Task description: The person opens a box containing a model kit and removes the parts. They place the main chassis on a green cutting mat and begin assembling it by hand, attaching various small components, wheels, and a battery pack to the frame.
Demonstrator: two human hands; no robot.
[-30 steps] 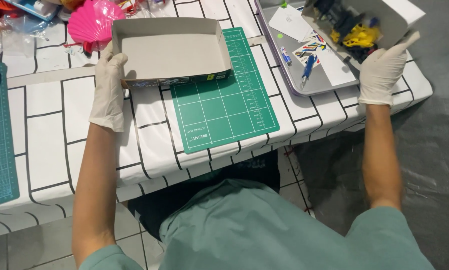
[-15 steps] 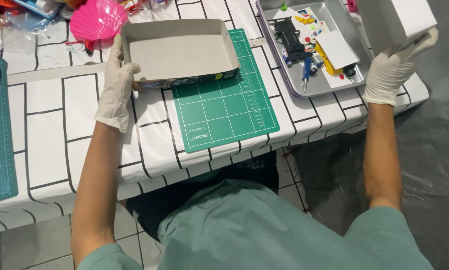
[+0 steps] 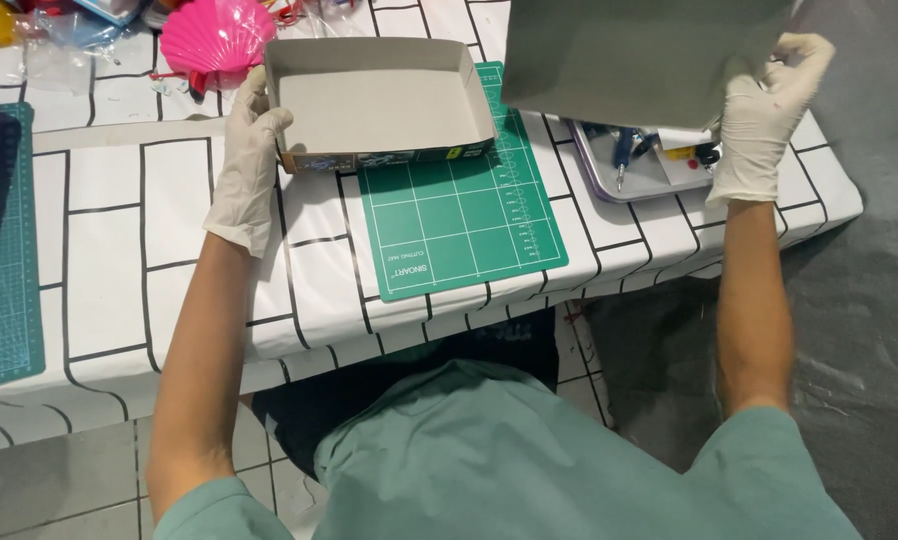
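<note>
White worktop (image 3: 99,230) with a black brick-line pattern, grey floor on the right. Going left to right:

Far left edge: a teal mat (image 3: 4,260) lies flat on the worktop. Behind it, clutter in clear plastic, too mixed to tell apart, and a pink shell (image 3: 214,35) just behind the tray's left corner.

Your left hand (image 3: 244,165), gloved, is clamped on the left wall of the open grey tray (image 3: 379,100), fingers up along the outside, thumb at the rim. Tray is empty and sits upright, its right half on the far end of the green mat (image 3: 459,215), its left half on bare worktop.

Green mat lies in front of you, slightly skewed, near edge close to the worktop edge.

Your right hand (image 3: 764,115), gloved, grips the right edge of the grey lid (image 3: 639,55), held up off the worktop and tilted. It hides most of the metal tray (image 3: 609,175) below. In the visible strip of that tray: a blue pen (image 3: 621,150) and small yellow and dark bits, too small to identify.

Hands well apart, each shut on its own box half.
</note>
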